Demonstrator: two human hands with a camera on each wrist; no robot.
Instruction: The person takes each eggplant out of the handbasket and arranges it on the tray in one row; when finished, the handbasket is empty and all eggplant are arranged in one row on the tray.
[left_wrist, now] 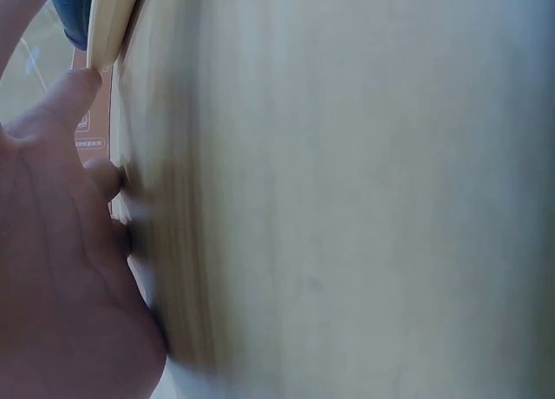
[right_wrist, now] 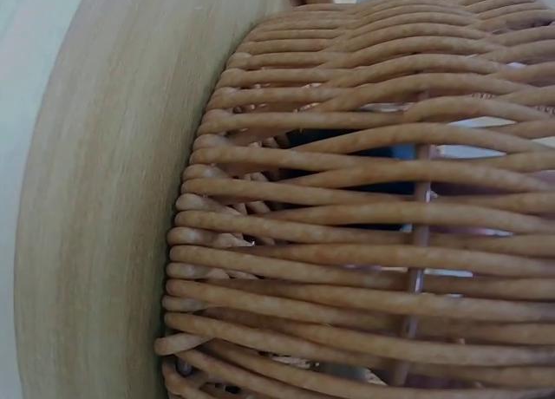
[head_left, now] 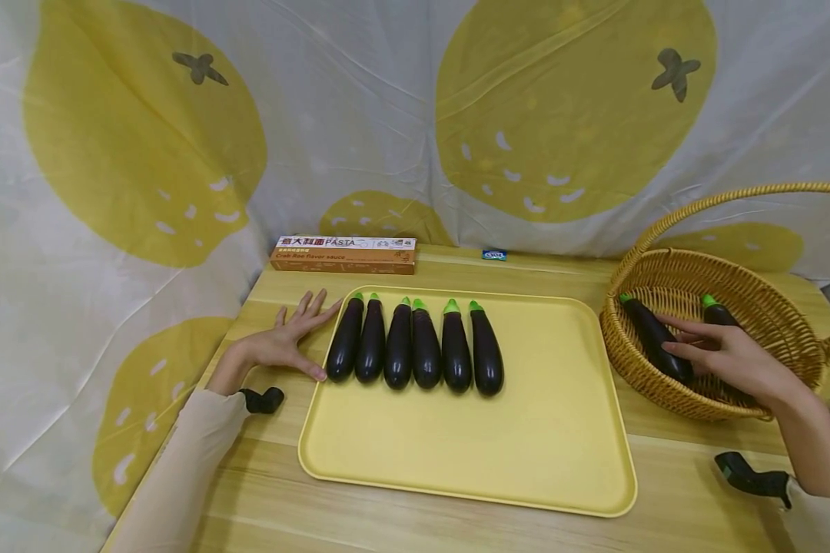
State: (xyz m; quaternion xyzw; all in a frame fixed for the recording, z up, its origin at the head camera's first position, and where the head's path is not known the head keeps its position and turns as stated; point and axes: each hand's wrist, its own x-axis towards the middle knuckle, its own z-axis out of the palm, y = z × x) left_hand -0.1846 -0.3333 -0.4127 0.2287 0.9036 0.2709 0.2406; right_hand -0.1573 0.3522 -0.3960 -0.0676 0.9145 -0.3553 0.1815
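Several dark eggplants (head_left: 399,349) lie side by side in a row on the left half of a yellow tray (head_left: 546,461), green stem ends toward the back. My left hand (head_left: 277,342) rests on the table with fingers spread, thumb and fingertips at the tray's left edge. In the left wrist view, the left palm (left_wrist: 61,260) shows beside the wooden tabletop. Inside the wicker basket (head_left: 636,384), my right hand (head_left: 733,357) grips an eggplant (head_left: 653,338) between thumb and fingers. Another eggplant (head_left: 718,312) lies partly hidden behind that hand. The basket's woven side fills most of the right wrist view.
A pasta box (head_left: 346,256) lies behind the tray at the back left, and a small blue packet (head_left: 494,254) sits near the back curtain (head_left: 360,138). The basket's tall handle (head_left: 733,194) arches over its right side. Wooden tabletop (head_left: 270,476) surrounds the tray.
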